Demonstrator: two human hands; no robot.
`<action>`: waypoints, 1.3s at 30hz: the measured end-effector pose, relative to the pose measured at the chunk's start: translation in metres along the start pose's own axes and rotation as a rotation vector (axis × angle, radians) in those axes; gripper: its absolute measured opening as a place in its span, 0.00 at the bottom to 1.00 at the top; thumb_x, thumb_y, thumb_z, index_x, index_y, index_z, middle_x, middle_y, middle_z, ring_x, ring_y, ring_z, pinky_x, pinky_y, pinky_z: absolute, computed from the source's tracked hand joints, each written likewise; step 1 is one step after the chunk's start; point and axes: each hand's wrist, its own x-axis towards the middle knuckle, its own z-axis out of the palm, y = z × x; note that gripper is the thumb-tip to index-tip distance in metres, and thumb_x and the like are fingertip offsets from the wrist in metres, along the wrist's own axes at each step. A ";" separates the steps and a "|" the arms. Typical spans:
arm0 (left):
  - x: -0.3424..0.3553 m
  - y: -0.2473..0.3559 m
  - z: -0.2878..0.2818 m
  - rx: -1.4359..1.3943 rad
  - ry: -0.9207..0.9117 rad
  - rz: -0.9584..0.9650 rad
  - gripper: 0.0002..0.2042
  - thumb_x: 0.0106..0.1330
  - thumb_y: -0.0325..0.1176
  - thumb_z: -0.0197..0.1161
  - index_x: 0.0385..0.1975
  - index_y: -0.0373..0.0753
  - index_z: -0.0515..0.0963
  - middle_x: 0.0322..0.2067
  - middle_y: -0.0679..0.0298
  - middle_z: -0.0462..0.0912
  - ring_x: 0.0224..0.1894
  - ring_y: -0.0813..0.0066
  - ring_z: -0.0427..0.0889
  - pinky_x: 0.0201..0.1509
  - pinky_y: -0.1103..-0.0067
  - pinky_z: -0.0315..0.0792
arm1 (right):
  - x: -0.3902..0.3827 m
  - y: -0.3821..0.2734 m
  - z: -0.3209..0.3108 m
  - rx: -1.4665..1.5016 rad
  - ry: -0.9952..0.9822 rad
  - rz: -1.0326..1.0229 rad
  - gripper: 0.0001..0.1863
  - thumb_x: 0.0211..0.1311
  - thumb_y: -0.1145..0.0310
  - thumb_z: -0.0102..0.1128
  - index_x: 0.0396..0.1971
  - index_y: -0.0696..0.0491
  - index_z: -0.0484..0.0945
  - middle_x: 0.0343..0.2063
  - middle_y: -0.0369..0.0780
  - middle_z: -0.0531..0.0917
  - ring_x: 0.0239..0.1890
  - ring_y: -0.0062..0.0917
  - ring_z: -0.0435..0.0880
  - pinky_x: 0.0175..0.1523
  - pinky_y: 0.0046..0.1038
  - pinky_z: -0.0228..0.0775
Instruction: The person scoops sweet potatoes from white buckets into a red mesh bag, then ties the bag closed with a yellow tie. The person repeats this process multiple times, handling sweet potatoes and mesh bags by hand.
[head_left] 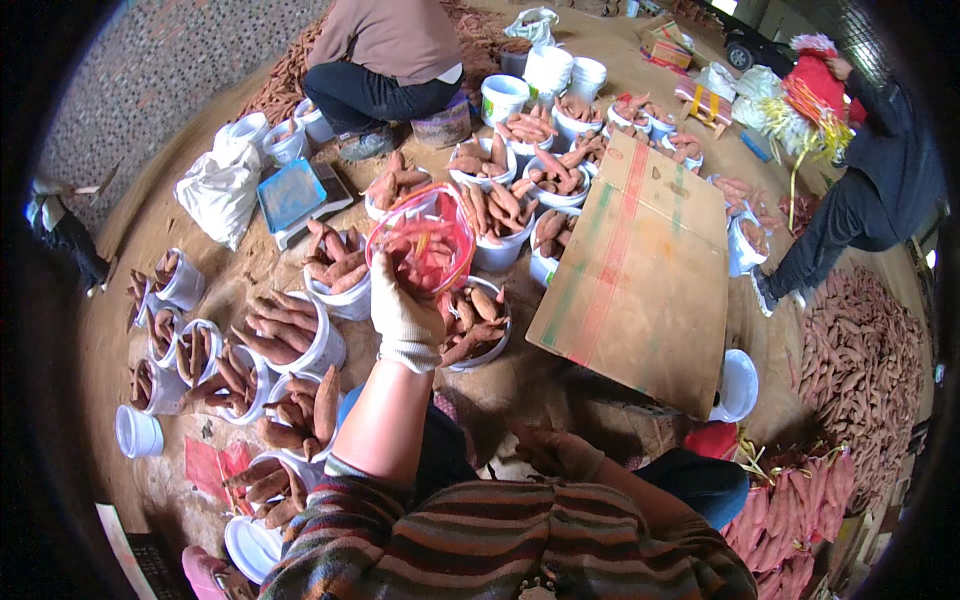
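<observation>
My left hand (398, 310), in a white knitted glove, grips the near side of a red mesh bag (420, 245) stretched round a ring-shaped opening, with white and pale reddish shapes inside it. A white bucket of sweet potatoes (472, 340) stands just below it. My right hand (548, 448) is low in the shadow near my knees, below the lower edge of a large cardboard sheet (625, 270); its fingers are too dark to make out. More buckets of sweet potatoes (282, 330) surround my left arm.
A blue-topped scale (292, 200) and white sack (212, 190) lie left. A seated co-worker (385, 55) is ahead; another (875, 200) is at right, one more (60, 225) far left. Heaped sweet potatoes (855, 380), an empty bucket (737, 380) and red-bagged potatoes (780, 520) sit right.
</observation>
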 end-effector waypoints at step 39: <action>-0.020 -0.066 0.034 0.109 -0.018 -0.247 0.11 0.69 0.43 0.54 0.38 0.42 0.75 0.19 0.70 0.72 0.16 0.80 0.69 0.20 0.84 0.68 | -0.086 -0.274 0.119 -0.770 0.359 -0.901 0.18 0.62 0.62 0.61 0.50 0.52 0.75 0.43 0.36 0.81 0.42 0.20 0.80 0.42 0.24 0.73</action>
